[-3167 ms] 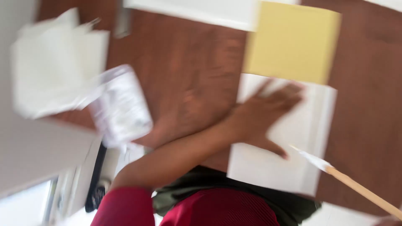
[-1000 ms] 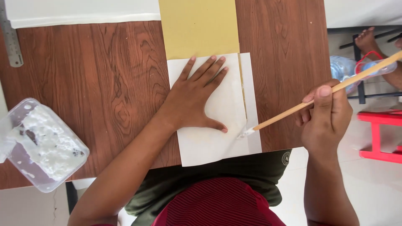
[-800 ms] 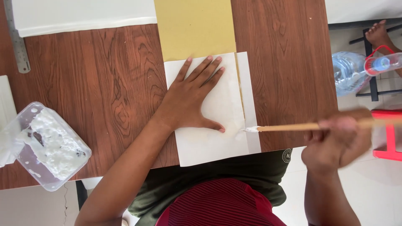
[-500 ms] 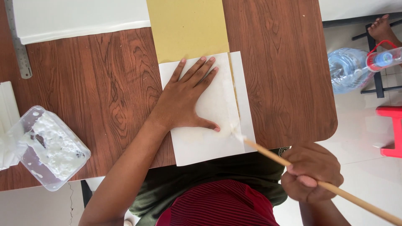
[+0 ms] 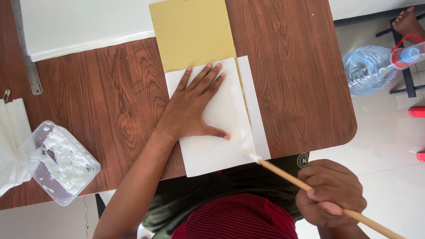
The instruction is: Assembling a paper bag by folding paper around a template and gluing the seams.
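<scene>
Left hand [image 5: 190, 113] — flat, released, pinning white sheet [image 5: 221, 132] against sliding. Right hand [image 5: 332, 199] — grip clenched on wooden brush [image 5: 283, 175], bristles at sheet's near-right edge.

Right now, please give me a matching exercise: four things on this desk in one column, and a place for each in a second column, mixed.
Things:
1. left hand
2. brush
3. plastic tub
4. metal ruler

Places:
A. far left edge of the table
B. flat on the white paper
C. near left corner, smeared white inside
D. in the right hand

Pairs: 1-B, 2-D, 3-C, 4-A
</scene>
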